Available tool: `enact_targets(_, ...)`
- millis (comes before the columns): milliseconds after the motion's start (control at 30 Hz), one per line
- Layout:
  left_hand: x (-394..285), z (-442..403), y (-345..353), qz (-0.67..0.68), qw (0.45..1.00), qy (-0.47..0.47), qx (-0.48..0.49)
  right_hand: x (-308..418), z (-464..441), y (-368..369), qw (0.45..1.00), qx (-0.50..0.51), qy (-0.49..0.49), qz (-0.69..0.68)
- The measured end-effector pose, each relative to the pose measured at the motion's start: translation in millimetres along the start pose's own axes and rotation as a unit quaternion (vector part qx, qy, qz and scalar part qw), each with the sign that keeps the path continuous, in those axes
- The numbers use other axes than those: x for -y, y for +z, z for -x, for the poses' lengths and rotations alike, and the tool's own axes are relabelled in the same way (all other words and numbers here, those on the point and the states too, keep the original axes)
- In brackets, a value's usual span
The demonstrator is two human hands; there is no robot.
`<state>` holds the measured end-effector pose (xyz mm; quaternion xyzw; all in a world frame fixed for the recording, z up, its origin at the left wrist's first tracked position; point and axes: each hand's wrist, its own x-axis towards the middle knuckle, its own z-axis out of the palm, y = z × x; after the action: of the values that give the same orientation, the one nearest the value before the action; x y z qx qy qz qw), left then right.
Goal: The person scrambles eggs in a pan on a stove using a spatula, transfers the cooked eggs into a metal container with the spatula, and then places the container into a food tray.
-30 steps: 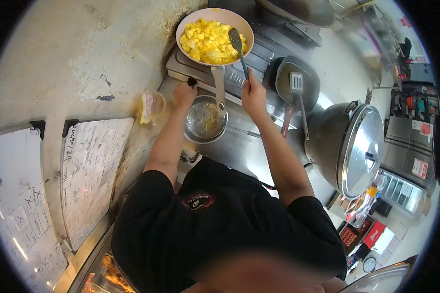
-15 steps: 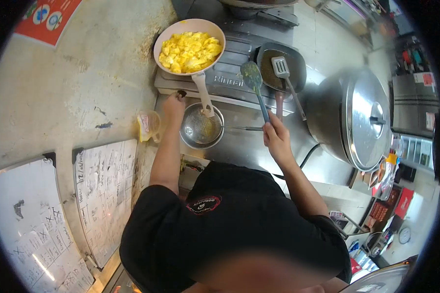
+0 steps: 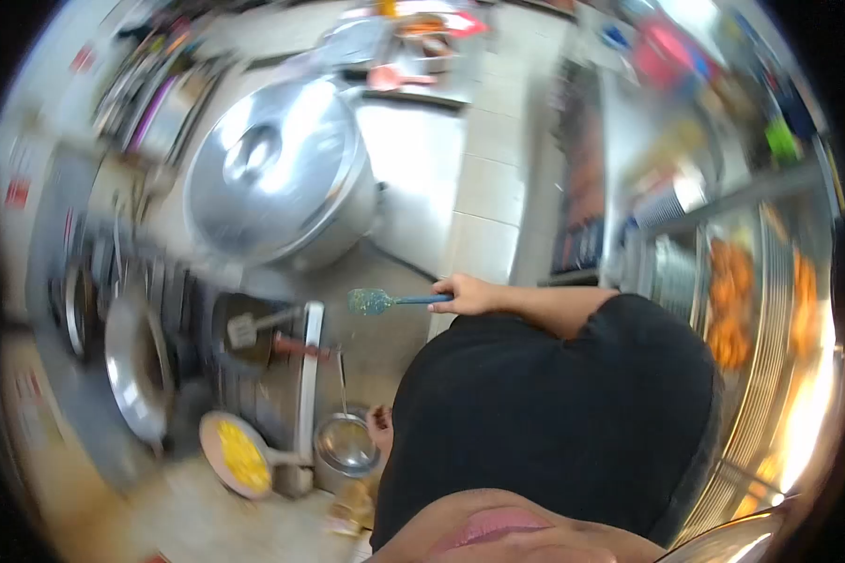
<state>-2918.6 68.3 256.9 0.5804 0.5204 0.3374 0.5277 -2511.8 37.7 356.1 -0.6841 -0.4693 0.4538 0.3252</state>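
Observation:
My right hand (image 3: 465,295) is closed around the dark handle of a blue-green silicone spatula (image 3: 371,300), its head flecked with yellow bits and pointing left. My left hand (image 3: 379,426) shows only in part at the edge of my black shirt; its fingers are small and blurred. Beside it is a round metal strainer (image 3: 347,443) with a long thin handle. To the left, a pale frying pan (image 3: 214,448) holds scrambled eggs (image 3: 243,457).
A large lidded steel pot (image 3: 272,178) stands beyond the stove. A dark square pan (image 3: 239,347) has a slotted turner (image 3: 243,328) resting in it. A wok (image 3: 136,371) sits farther left. Fried food (image 3: 729,310) lies behind racks at right.
My view and body have swung to the right, away from the wall. The spatula, still in my right hand, has moved away from the pans. My left hand has left the stove's front corner.

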Motion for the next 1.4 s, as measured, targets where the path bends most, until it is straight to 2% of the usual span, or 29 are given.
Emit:
enact_targets(67, -2, -24, 9, -0.039, 0.991, 0.038, 0.126, -56, 21, -16, 0.995, -0.074, 0.023, -0.062)
enact_targets(133, 38, -54, 14, -0.117, 0.966, 0.007, 0.233, -121, 44, -34, 0.986, -0.136, 0.045, -0.081)
enact_targets(167, 17, -70, 31, -0.122, 0.959, 0.019, 0.254, -156, 57, -38, 0.979, -0.173, 0.080, -0.066)
enact_targets(233, -48, -91, 64, -0.026, 0.923, -0.009, 0.384, -211, 87, -41, 0.964, -0.231, 0.123, -0.056)
enact_targets(300, -80, -104, 108, -0.105, 0.910, -0.007, 0.402, -249, 120, -46, 0.927, -0.298, 0.173, -0.150)
enact_targets(367, -148, -99, 175, -0.138, 0.906, 0.024, 0.400, -263, 152, -52, 0.897, -0.339, 0.226, -0.170)
enact_targets(433, -173, -109, 235, -0.130, 0.888, 0.058, 0.438, -303, 169, -37, 0.868, -0.443, 0.197, -0.108)
enact_targets(500, -190, -122, 303, -0.125, 0.874, 0.087, 0.461, -303, 190, -36, 0.852, -0.419, 0.271, -0.157)
enact_targets(567, -219, -128, 378, 0.004, 0.842, 0.082, 0.533, -299, 207, -33, 0.850, -0.407, 0.280, -0.186)
enact_targets(667, -339, -73, 472, 0.026, 0.750, 0.166, 0.639, -292, 227, -22, 0.834, -0.467, 0.218, -0.197)
enact_targets(767, -447, -10, 537, 0.109, 0.621, 0.222, 0.744, -267, 244, -18, 0.823, -0.473, 0.249, -0.192)
enact_targets(833, -516, 35, 559, 0.174, 0.547, 0.210, 0.792, -263, 246, -10, 0.806, -0.494, 0.254, -0.206)
enact_targets(900, -581, 80, 566, 0.155, 0.513, 0.243, 0.808, -256, 251, -2, 0.798, -0.507, 0.251, -0.206)
enact_targets(967, -636, 121, 564, 0.152, 0.501, 0.329, 0.786, -239, 261, -2, 0.790, -0.524, 0.247, -0.203)
enact_targets(1067, -697, 170, 548, 0.100, 0.513, 0.288, 0.802, -208, 278, 3, 0.773, -0.527, 0.261, -0.239)
enact_targets(1133, -721, 196, 547, 0.075, 0.531, 0.293, 0.792, -216, 280, 15, 0.760, -0.589, 0.193, -0.195)
enact_targets(1167, -726, 203, 550, 0.078, 0.526, 0.293, 0.794, -212, 282, 16, 0.757, -0.593, 0.195, -0.193)
enact_targets(1233, -735, 214, 553, -0.050, 0.460, 0.315, 0.829, -205, 290, 19, 0.743, -0.573, 0.246, -0.243)
enact_targets(1300, -738, 229, 552, -0.068, 0.472, 0.317, 0.820, -217, 290, 25, 0.737, -0.597, 0.232, -0.218)
enact_targets(1367, -743, 239, 563, -0.070, 0.527, 0.369, 0.762, -222, 288, 34, 0.736, -0.611, 0.218, -0.196)
enact_targets(1400, -750, 241, 564, -0.084, 0.537, 0.383, 0.746, -223, 289, 35, 0.730, -0.614, 0.227, -0.197)
